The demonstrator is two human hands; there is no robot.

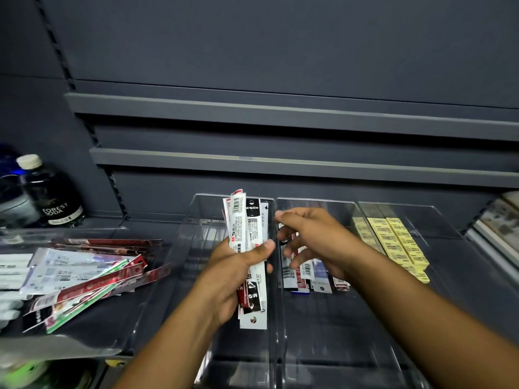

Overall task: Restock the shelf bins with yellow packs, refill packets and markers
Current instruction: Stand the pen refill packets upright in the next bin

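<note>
Yellow packs sit binned at 3 o'clock, with some packets in the middle bin. Left hand grips a bundle; right hand hovers slack, empty. Pile at 9 o'clock awaits; markers seemingly unstocked.

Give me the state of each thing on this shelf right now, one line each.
left hand, grips the refill bundle
refill bundle, upright, fanned at top
right hand, open over the binned packets
binned packets, lying loose
yellow packs, in rows, binned
soda bottle, upright, capped
</note>
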